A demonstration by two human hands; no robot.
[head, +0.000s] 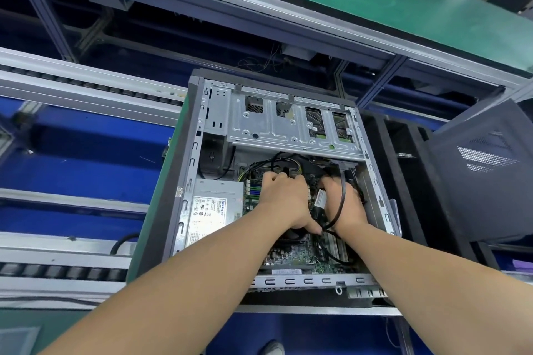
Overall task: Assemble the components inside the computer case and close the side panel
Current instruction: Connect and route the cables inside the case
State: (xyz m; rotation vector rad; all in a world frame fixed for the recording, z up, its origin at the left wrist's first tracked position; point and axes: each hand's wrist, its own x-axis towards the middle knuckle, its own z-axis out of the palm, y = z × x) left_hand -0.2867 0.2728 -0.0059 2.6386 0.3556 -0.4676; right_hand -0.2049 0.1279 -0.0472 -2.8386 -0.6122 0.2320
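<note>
The computer case [188,196] lies open at frame centre, its side panel [484,176] set aside at right for access. Left grip [284,199] and right grip [352,208] curl among the motherboard wiring, a black cable [343,199] looped over the right. Whether either clasps anything cannot be told.

Open computer case [192,153]; side panel [487,176] propped at right; left hand [284,202], right hand [350,207] over motherboard [291,255]; black cable [342,199] across right hand.
</note>
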